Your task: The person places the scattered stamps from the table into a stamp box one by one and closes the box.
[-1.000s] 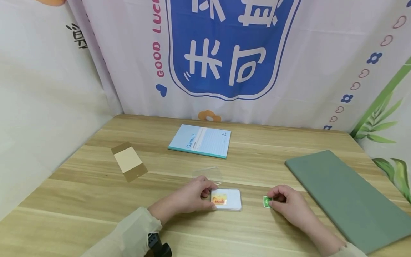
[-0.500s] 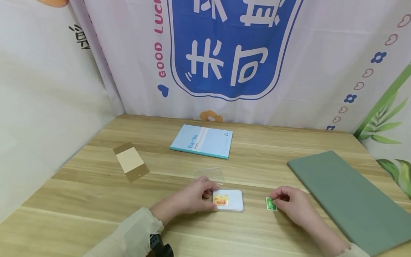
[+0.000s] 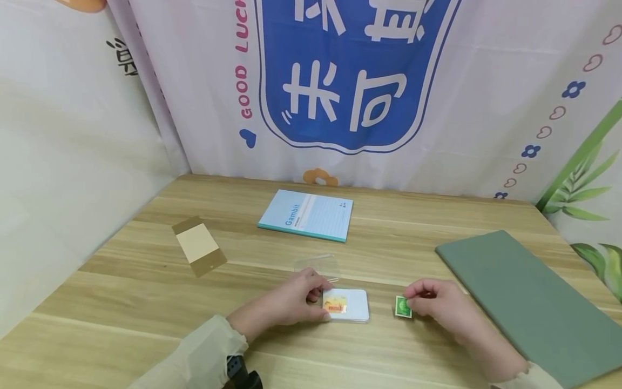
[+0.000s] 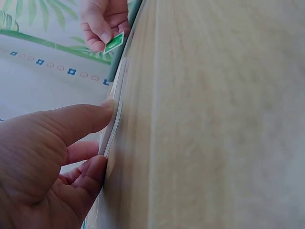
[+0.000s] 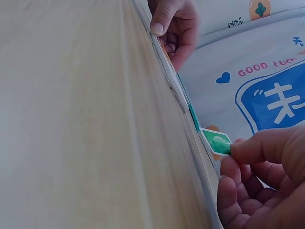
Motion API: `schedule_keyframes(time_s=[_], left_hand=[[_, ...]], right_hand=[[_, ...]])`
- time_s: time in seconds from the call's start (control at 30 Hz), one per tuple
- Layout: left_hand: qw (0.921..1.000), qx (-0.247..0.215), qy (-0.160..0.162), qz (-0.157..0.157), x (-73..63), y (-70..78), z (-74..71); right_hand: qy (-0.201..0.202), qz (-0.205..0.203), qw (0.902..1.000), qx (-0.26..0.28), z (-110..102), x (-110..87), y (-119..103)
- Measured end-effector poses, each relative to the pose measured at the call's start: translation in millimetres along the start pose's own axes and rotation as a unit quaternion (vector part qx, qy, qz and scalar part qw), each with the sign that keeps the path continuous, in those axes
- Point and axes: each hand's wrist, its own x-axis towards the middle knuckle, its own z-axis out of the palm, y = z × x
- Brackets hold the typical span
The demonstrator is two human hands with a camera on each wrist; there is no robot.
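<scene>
In the head view, my left hand point(image 3: 293, 302) holds the left end of a thin stack of white cards point(image 3: 358, 304), thumb on the near side and fingers on the far side. A small yellow-orange stamp point(image 3: 335, 304) lies on the top card's left half. To the right, my right hand point(image 3: 444, 307) pinches a green stamp point(image 3: 403, 307) with a white border by its right edge, between thumb and forefinger. The right wrist view shows the green stamp point(image 5: 217, 141) sticking out from the fingertips, picture side visible. It is apart from the cards.
A clear plastic piece point(image 3: 326, 265) lies just behind the cards, partly hidden by the left hand. Farther back is a blue notebook point(image 3: 311, 215). A brown card sleeve point(image 3: 199, 246) lies at the left, and a large grey-green board point(image 3: 529, 302) at the right.
My right hand has shifted slightly left with the green stamp, which shows more of its face now. The left hand stays on the cards. The view has moved slightly.
</scene>
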Motion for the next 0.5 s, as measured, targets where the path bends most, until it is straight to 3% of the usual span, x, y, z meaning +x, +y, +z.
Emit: schedule_keyframes(time_s=[0.5], left_hand=[[1.0000,0.002,0.007,-0.005,-0.8,-1.9,2.2]], right_hand=[[-0.033,-0.039,0.9976,0.046,19,9.3,-12]])
